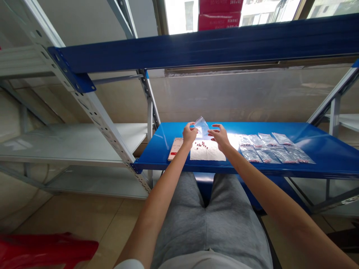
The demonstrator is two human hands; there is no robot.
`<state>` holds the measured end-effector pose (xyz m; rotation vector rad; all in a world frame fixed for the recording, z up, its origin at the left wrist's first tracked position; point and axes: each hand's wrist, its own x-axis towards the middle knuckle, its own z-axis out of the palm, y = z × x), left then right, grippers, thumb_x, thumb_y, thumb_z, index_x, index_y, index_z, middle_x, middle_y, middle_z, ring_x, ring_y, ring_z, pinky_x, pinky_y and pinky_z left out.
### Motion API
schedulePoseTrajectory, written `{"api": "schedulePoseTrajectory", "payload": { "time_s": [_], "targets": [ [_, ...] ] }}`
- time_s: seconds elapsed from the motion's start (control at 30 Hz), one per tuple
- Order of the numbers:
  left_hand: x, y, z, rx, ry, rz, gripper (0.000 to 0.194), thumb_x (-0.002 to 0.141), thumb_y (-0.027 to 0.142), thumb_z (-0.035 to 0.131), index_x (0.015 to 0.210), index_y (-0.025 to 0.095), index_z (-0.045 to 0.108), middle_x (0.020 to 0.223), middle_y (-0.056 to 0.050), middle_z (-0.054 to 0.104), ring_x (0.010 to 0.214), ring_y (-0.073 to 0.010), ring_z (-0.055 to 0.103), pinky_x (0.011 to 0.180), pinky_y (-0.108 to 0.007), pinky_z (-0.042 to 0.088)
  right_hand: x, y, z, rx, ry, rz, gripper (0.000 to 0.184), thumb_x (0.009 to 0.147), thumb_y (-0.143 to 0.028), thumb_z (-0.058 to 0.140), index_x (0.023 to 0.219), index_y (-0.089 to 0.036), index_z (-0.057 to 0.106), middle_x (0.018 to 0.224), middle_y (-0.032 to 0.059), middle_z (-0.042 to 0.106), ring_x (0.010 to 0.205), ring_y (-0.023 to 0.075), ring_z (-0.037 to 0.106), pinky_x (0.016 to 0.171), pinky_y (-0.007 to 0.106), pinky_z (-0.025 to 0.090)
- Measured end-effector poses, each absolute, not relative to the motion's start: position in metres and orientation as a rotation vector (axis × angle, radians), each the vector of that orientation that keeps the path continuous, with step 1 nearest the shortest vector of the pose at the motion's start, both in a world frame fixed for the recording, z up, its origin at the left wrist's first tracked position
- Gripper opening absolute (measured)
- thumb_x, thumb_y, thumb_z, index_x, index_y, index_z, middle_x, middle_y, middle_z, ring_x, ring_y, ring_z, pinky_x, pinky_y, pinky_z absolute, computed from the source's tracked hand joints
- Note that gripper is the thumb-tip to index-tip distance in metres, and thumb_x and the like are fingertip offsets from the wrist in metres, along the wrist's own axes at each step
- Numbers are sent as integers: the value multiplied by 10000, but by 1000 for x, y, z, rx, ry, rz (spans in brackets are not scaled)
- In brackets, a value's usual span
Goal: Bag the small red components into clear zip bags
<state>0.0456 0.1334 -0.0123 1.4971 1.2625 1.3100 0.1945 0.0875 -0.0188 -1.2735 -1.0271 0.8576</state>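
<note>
My left hand (189, 134) pinches a clear zip bag (204, 130) by its left side, holding it tilted above the blue shelf (168, 130). At the bag's right edge, my right hand (221, 138) has its fingers apart; whether a fingertip touches the plastic is hard to tell. Below both hands lies a white sheet of paper or cloth (208, 155), with several small reddish-brown pieces (202, 145) scattered on it. To the right, several clear bags (271, 154) lie flat in two rows, with small reddish contents.
A phone (176, 146) with a lit screen lies left of the white sheet. Overhead runs a blue beam (196, 48), and a perforated grey upright (98, 116) stands at left. Red boxes (220, 18) sit by the window. A red object (47, 248) is on the floor.
</note>
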Motion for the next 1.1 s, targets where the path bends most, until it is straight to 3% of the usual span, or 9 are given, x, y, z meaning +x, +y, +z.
{"api": "schedulePoseTrajectory", "payload": {
  "time_s": [0.13, 0.27, 0.47, 0.77, 1.1],
  "targets": [
    [43, 162, -15, 1715, 1376, 1243, 532, 886, 74, 577, 1401, 209, 571, 974, -68, 730, 790, -164, 685, 653, -236, 499, 197, 112, -24, -1411, -1188, 742, 361, 769, -197, 685, 1109, -198, 561, 893, 48, 702, 729, 180, 700, 569, 250, 498],
    [44, 185, -20, 1863, 1537, 1221, 504, 891, 39, 573, 1368, 200, 598, 1052, -87, 733, 877, -174, 680, 696, -234, 500, 193, 138, -32, -1660, -1353, 521, 365, 788, -109, 641, 1143, -184, 599, 858, 41, 720, 706, 164, 700, 637, 251, 524],
    [45, 209, -31, 1871, 1654, 1119, 331, 873, 46, 600, 1163, 185, 679, 1101, -98, 736, 974, -200, 662, 803, -262, 490, 186, 163, -43, -1783, -1550, 374, 180, 823, -99, 641, 935, -183, 754, 939, 83, 762, 894, 207, 697, 825, 281, 505],
    [48, 212, -36, 1912, 1703, 1062, 204, 878, 123, 660, 1072, 184, 684, 1223, -146, 699, 1109, -233, 632, 909, -295, 477, 178, 157, -48, -1883, -1716, 232, 230, 918, -180, 621, 1077, -199, 786, 1144, 140, 749, 1099, 269, 652, 891, 324, 491],
    [47, 202, -25, 1834, 1617, 1147, 68, 838, 121, 650, 860, 150, 708, 961, -128, 744, 937, -219, 657, 843, -328, 507, 182, 150, -38, -1802, -1850, 266, 270, 795, -58, 715, 998, -222, 786, 1001, 102, 771, 1112, 263, 636, 861, 300, 518]
  ]
}}
